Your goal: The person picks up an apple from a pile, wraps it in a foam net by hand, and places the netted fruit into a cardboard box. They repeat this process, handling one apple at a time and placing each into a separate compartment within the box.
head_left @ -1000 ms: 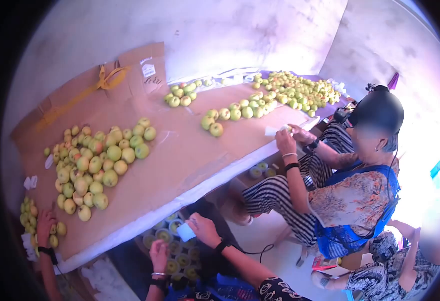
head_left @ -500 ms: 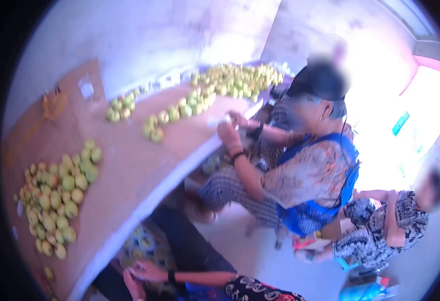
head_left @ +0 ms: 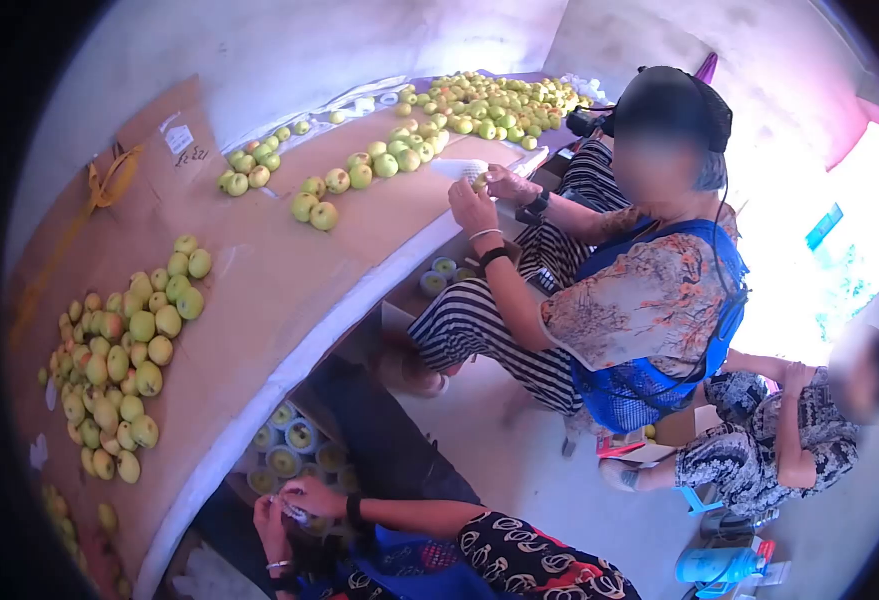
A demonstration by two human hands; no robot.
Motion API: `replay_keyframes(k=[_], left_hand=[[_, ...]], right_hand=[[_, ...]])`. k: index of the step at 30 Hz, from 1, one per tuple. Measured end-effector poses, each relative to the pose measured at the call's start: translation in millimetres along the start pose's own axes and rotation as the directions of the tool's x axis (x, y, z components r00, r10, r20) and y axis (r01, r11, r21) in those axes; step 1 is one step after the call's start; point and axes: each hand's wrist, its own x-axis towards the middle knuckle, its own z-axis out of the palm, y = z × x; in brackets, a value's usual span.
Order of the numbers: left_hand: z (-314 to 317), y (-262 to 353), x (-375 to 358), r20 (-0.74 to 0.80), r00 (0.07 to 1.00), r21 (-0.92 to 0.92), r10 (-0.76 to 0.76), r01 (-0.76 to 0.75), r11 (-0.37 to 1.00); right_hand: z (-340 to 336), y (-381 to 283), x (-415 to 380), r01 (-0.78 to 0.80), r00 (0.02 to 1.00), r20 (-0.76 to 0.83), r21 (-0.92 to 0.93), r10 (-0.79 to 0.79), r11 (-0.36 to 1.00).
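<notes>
Near the bottom, my right hand [head_left: 311, 497], with a black wristband, and my left hand [head_left: 271, 527], with a pale bracelet, are close together. Their fingers are closed on a small white piece that looks like foam net [head_left: 297, 515]; whether fruit is inside is hidden. Just above my hands, round fruits in foam nets [head_left: 283, 461] sit in a box beside my dark-trousered leg. A large pile of yellow-green fruit [head_left: 117, 365] lies on the brown cardboard tabletop [head_left: 259, 290] at the left.
A co-worker in a blue apron [head_left: 649, 350] sits beside the table, holding a small fruit [head_left: 480, 181] with both hands. More fruit [head_left: 494, 105] lies at the far end. Another person [head_left: 789, 440] sits at the right, near a blue container [head_left: 709, 565].
The view has shifted and become sharper, with the scene sitting differently in the frame. My hands remain close together, and the white piece between them now shows.
</notes>
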Motion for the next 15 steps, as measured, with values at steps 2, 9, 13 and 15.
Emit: replay_keyframes(k=[2,9,13,15], left_hand=[[4,0,0,0.061,0.997,0.075,-0.037,0.032,0.997],[-19,-18,-4,0.086,0.995,0.439,0.058,-0.090,0.894],[-17,-29,2,0.091,0.994,0.583,0.053,-0.096,0.807],[-8,-21,4,0.102,0.991,0.613,0.081,-0.127,0.780]], right_hand=[[5,24,3,0.060,0.987,-0.137,-0.145,-0.080,0.988],[18,22,-6,0.188,0.970,-0.066,-0.411,-0.235,0.892],[6,22,-5,0.117,0.986,-0.062,-0.398,-0.154,0.910],[7,23,-1,0.165,0.985,0.008,-0.313,-0.171,0.935]])
